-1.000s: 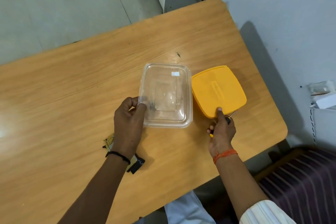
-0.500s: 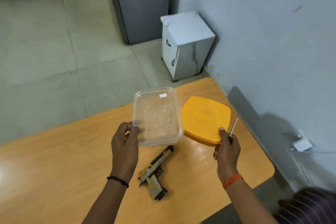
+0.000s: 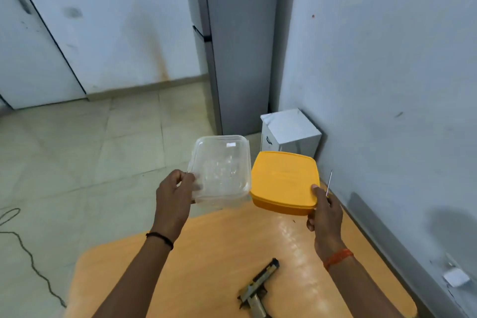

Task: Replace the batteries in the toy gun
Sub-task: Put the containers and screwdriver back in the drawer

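Note:
My left hand (image 3: 174, 195) grips the near edge of a clear plastic container (image 3: 222, 169), held up in the air over the far end of the table. My right hand (image 3: 325, 212) pinches the corner of a yellow lid (image 3: 282, 181) and also holds a thin screwdriver (image 3: 329, 182), whose metal shaft points up beside the lid. The toy gun (image 3: 258, 289), black and worn gold, lies on the wooden table (image 3: 206, 266) below and between my forearms. No batteries are visible.
A small white cabinet (image 3: 290, 131) stands on the floor by the grey wall, behind the lid. A tall grey cabinet (image 3: 240, 46) rises behind it. A black cable (image 3: 25, 248) trails over the tiled floor at left. A white adapter (image 3: 455, 276) sits on the right wall.
Both hands have lifted the clear container and the yellow lid off the table and raised them. My view has tilted up, and the toy gun has come into sight on the table.

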